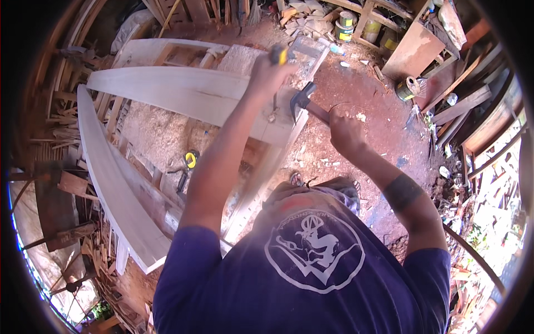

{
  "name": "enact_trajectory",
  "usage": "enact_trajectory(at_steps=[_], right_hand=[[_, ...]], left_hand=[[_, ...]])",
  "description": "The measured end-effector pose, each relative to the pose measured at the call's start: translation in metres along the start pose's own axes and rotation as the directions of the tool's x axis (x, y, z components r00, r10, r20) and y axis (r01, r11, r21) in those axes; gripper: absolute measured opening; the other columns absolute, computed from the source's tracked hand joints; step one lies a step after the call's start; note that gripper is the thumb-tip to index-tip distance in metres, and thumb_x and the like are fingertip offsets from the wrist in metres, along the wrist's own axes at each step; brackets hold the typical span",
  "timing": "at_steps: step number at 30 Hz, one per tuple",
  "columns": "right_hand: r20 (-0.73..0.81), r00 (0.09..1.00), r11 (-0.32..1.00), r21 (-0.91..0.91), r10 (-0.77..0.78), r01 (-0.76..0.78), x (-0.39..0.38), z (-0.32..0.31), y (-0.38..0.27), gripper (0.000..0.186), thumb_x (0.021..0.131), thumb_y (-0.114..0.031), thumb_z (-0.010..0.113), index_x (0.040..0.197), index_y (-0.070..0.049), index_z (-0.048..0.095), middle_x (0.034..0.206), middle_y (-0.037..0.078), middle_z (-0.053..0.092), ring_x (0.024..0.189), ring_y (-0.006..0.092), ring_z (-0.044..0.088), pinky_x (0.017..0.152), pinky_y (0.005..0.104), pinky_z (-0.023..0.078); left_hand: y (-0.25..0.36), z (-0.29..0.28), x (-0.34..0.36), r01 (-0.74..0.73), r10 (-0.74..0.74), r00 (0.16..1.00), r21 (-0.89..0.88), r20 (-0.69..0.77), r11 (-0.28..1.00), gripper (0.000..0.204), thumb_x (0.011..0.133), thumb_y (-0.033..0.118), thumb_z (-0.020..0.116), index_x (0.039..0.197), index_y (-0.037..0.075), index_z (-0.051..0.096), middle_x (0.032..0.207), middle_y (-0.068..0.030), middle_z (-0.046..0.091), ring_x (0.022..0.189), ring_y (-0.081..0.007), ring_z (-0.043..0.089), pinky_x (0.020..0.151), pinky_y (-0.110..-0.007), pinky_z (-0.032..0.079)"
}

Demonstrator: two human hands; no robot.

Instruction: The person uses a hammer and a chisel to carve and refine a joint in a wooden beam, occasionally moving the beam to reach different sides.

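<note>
At left, a long, curved, pale wooden board (pixel 119 192) shows no cut that I can see. Beside it, a broad, pale wooden plank (pixel 172 89) has a small rough mark (pixel 272 118) near its right end; the cutting seems begun, not finished. Above this end, the left hand (pixel 266 78) wraps a black-and-yellow tool handle (pixel 282 55); then a dark-headed, brown-handled hammer (pixel 301 100) is gripped by the right hand (pixel 346 132).

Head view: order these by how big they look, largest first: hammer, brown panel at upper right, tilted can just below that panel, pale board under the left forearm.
1. Pale board
2. Brown panel
3. Hammer
4. Tilted can
</note>
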State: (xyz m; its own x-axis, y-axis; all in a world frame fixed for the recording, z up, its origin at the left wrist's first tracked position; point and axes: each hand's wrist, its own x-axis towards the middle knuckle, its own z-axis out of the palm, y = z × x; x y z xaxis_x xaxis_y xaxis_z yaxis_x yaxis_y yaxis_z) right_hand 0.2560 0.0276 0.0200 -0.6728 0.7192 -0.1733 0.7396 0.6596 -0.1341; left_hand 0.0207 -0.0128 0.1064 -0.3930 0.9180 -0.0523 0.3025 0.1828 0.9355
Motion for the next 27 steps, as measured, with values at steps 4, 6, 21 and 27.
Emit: enact_trajectory(at_steps=[4, 6, 21, 27], right_hand=[[-0.029, 1.0, 0.999, -0.04, -0.004, 0.003, -0.001, 0.001, -0.001, 0.014, 0.096, -0.006, 0.054, 0.111, -0.003, 0.054, 0.086, 0.019, 0.075, 0.082, 0.0368, 0.077, 0.071, 0.0464, 0.062], [-0.01, 1.0, 1.0, 0.021, 0.016, -0.015, -0.003, 0.004, -0.002, 0.015, 0.097, -0.006, 0.053, 0.112, -0.003, 0.054, 0.086, 0.019, 0.075, 0.082, 0.0368, 0.077, 0.071, 0.047, 0.063], [0.001, 0.999, 0.992, 0.117, 0.047, -0.047, -0.009, 0.014, -0.003, 0.024, 0.089, -0.001, 0.058, 0.111, -0.001, 0.05, 0.08, 0.023, 0.073, 0.076, 0.0416, 0.075, 0.068, 0.0518, 0.061], [0.063, 0.997, 0.998, 0.044, 0.038, -0.041, -0.008, 0.007, -0.005, 0.018, 0.095, -0.007, 0.057, 0.113, -0.003, 0.053, 0.089, 0.023, 0.073, 0.087, 0.0405, 0.076, 0.073, 0.0482, 0.063]], left_hand=[[-0.011, 0.006, -0.048, -0.313, 0.314, 0.949, 0.225, 0.035, 0.923, 0.02, 0.089, 0.013, 0.078, 0.076, 0.006, 0.064, 0.068, -0.0005, 0.065, 0.062, -0.0096, 0.059, 0.058, -0.029, 0.045], [-0.026, 0.006, -0.08, -0.647, 0.603, 0.749, -0.103, -0.275, 0.756, 0.02, 0.087, 0.013, 0.079, 0.076, 0.006, 0.064, 0.066, 0.0003, 0.063, 0.062, -0.0093, 0.059, 0.057, -0.028, 0.044], [-0.046, -0.035, -0.092, -0.502, 0.486, 0.865, -0.214, -0.127, 0.838, 0.007, 0.087, -0.001, 0.067, 0.084, 0.002, 0.062, 0.077, -0.0047, 0.064, 0.076, -0.0194, 0.065, 0.072, -0.036, 0.056], [0.148, -0.08, 0.055, -0.275, 0.353, 0.935, -0.658, -0.015, 0.701, 0.03, 0.096, 0.021, 0.068, 0.076, 0.012, 0.047, 0.055, 0.0001, 0.045, 0.044, -0.0141, 0.043, 0.048, -0.03, 0.038]])
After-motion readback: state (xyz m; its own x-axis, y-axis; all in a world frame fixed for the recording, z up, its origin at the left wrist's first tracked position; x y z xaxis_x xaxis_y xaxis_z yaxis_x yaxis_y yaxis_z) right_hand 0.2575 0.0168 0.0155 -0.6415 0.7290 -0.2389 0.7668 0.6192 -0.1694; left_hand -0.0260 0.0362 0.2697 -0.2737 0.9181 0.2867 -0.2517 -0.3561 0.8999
